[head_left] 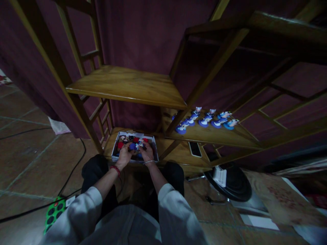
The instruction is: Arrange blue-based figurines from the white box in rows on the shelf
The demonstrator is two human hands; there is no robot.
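A white cardboard box [114, 157] with several small figurines stands on the low shelf in front of me. Both of my hands reach into it. A small figurine with a blue-purple base [132, 146] lies between them, tilted on its side. My left hand [124, 156] has its fingers curled at the base. The fingers of my right hand [147, 153] close around the figurine's light-coloured body. Other figurines, with dark heads [124, 138] and red parts [120, 145], lie around my hands in the box. My palms hide part of the contents.
Several figurines on purple and blue bases [203, 121] stand on the right-hand shelf. A white-edged phone [195, 149] lies below them. A wooden shelf board [127, 85] hangs above the box. On the floor are a black round stool [230, 183], a green object [55, 212] and cables.
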